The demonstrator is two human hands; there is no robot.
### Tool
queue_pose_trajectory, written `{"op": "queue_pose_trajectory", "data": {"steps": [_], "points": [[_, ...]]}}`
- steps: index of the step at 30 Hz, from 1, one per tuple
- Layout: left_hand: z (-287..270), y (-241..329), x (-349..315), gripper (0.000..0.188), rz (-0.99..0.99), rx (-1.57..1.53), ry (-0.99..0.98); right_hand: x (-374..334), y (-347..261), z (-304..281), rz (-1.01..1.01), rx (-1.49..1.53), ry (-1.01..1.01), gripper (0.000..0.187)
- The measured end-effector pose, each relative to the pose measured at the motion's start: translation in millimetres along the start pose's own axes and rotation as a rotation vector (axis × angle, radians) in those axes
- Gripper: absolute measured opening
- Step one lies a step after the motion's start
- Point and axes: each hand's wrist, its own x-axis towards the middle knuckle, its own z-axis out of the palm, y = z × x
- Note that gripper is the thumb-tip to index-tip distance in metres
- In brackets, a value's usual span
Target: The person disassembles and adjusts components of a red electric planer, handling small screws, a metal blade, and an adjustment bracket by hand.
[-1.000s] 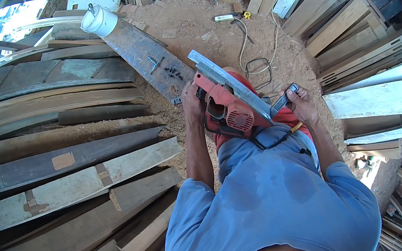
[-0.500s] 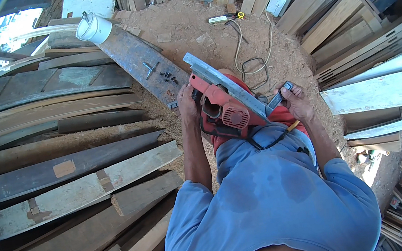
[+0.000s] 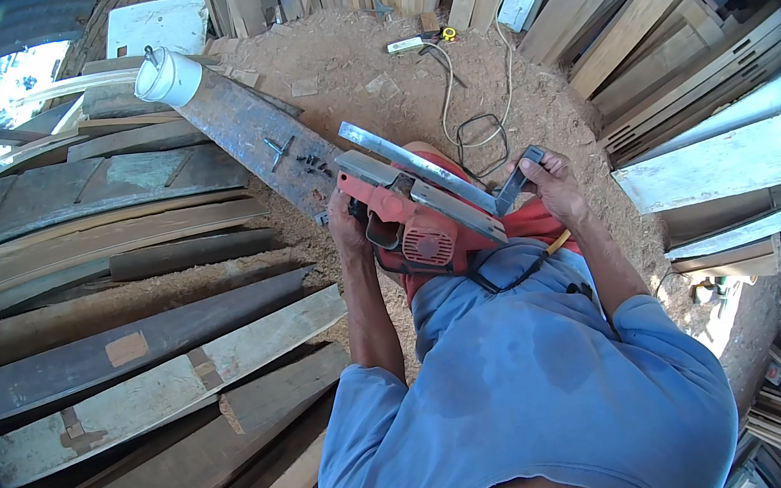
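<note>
A red electric hand planer (image 3: 424, 240) rests across my lap, its grey metal sole turned up and away from me. My left hand (image 3: 346, 225) is wrapped round its far left end. In my right hand (image 3: 554, 187) is a metal try square (image 3: 415, 165), gripped by its short thick stock. The square's long blade runs up and left along the planer's sole, with a narrow gap showing between them. Left of the planer, a long board (image 3: 235, 126) carries a T-handled wrench (image 3: 278, 152), several small dark bolts (image 3: 311, 164) and a small metal block (image 3: 322, 218).
A white bucket (image 3: 169, 79) stands at the board's far end. Stacked planks (image 3: 127, 325) fill the left side, and more boards (image 3: 717, 160) lean at the right. A pale cable (image 3: 446, 91), a white power strip (image 3: 405, 45) and a yellow tape measure (image 3: 450, 34) lie ahead on sawdust.
The square's blade has come away from the planer's sole, where it lay close before. The planer has tilted, showing more of the sole. Both hands keep their grips.
</note>
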Motion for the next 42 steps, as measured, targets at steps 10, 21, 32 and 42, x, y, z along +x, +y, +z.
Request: {"op": "queue_pose_trajectory", "data": {"steps": [10,21,32,42], "points": [[8,10,-9,0.031,0.161,0.194,-0.053,-1,1,8,0.045,0.005,-0.031,0.017],[19,23,-10,0.022,0.138,0.134,-0.027,-6,1,1,0.058,-0.035,-0.05,0.019],[22,25,-11,0.025,0.118,0.058,-0.04,-7,5,-2,0.033,-0.029,-0.062,0.017],[10,18,-8,0.03,0.225,0.214,-0.104,-12,-1,6,0.011,-0.017,-0.023,0.015]]}}
